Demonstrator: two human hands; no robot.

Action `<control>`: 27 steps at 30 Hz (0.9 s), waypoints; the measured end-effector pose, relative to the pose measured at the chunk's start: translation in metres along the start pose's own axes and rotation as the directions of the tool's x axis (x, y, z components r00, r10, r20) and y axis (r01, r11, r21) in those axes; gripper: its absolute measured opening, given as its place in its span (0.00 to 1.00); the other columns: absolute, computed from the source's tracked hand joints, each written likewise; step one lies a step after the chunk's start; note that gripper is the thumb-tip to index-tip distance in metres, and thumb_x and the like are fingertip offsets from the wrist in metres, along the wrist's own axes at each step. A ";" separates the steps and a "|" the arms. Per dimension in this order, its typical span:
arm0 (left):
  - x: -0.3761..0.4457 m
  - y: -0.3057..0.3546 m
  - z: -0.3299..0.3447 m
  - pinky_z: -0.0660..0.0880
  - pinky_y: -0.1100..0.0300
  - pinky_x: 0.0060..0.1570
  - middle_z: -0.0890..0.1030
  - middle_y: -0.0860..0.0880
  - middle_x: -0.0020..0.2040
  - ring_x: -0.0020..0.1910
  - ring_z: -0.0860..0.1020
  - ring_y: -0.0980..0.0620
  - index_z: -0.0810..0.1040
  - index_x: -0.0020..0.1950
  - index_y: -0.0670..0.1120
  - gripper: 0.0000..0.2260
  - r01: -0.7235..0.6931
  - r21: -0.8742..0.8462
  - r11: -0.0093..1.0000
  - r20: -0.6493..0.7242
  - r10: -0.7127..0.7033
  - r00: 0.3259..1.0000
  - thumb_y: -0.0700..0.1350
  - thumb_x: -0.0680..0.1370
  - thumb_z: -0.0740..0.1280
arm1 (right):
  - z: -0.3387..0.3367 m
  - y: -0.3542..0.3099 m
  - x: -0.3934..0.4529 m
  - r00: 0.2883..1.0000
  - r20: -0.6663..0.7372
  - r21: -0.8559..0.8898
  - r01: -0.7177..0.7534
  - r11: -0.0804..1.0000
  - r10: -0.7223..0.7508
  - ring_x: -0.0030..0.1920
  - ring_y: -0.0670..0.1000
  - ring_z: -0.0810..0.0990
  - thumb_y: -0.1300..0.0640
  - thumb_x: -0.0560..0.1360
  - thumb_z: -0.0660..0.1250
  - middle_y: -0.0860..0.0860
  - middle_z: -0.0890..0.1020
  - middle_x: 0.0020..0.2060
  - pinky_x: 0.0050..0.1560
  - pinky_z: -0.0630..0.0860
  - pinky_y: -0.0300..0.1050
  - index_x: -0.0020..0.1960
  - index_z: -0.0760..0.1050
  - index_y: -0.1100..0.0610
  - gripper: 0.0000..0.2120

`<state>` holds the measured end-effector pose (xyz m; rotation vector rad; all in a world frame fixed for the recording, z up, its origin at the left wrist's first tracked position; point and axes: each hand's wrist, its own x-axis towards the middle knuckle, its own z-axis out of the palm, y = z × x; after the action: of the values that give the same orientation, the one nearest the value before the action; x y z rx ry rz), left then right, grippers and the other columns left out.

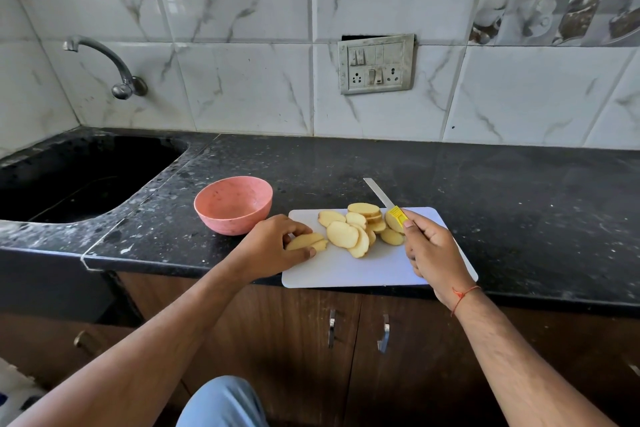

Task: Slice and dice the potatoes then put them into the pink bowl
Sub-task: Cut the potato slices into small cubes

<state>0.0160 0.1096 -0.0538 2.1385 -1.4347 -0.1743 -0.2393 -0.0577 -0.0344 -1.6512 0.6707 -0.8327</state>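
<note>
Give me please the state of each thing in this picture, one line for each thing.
pink bowl: upright, empty, left of the board.
potato slices: cut, heaped on the cutting board, none diced.
knife: held, blade pointing away, clear of the slices.
left hand: holds a few slices at the board's left end.
right hand: grips the knife's yellow handle.
tap: no water running.

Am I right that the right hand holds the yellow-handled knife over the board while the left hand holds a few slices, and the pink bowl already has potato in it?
Not quite: the head view shows the pink bowl empty. The rest stands: the right hand holds the knife over the board, and the left hand holds slices.
</note>
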 end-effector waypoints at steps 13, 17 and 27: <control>0.003 -0.006 0.009 0.75 0.70 0.42 0.84 0.60 0.51 0.44 0.79 0.64 0.83 0.63 0.58 0.23 0.035 -0.293 0.955 -0.063 -0.056 0.996 0.53 0.71 0.84 | 0.002 0.002 0.001 0.999 -0.030 -0.042 -0.032 0.999 0.030 0.29 0.44 0.63 0.56 0.87 0.59 0.52 0.66 0.32 0.27 0.61 0.40 0.54 0.79 0.34 0.17; 0.010 0.000 0.012 0.75 0.72 0.43 0.85 0.60 0.48 0.45 0.80 0.65 0.86 0.60 0.55 0.18 0.028 -0.270 0.963 -0.042 -0.040 0.998 0.50 0.72 0.83 | 0.002 0.003 0.003 0.998 -0.039 -0.058 -0.045 0.997 0.042 0.28 0.43 0.64 0.55 0.87 0.59 0.51 0.67 0.32 0.27 0.62 0.41 0.55 0.77 0.34 0.16; 0.022 -0.004 0.006 0.74 0.76 0.46 0.87 0.62 0.49 0.47 0.83 0.69 0.89 0.57 0.56 0.09 0.073 -0.290 0.954 -0.032 -0.086 0.996 0.51 0.77 0.79 | 0.002 0.004 0.005 0.998 -0.035 -0.055 -0.060 0.997 0.058 0.29 0.44 0.63 0.55 0.87 0.60 0.53 0.67 0.33 0.28 0.61 0.42 0.56 0.76 0.33 0.15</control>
<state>0.0264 0.0886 -0.0565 1.9481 -1.2157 -0.3432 -0.2352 -0.0613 -0.0379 -1.6626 0.7679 -0.8068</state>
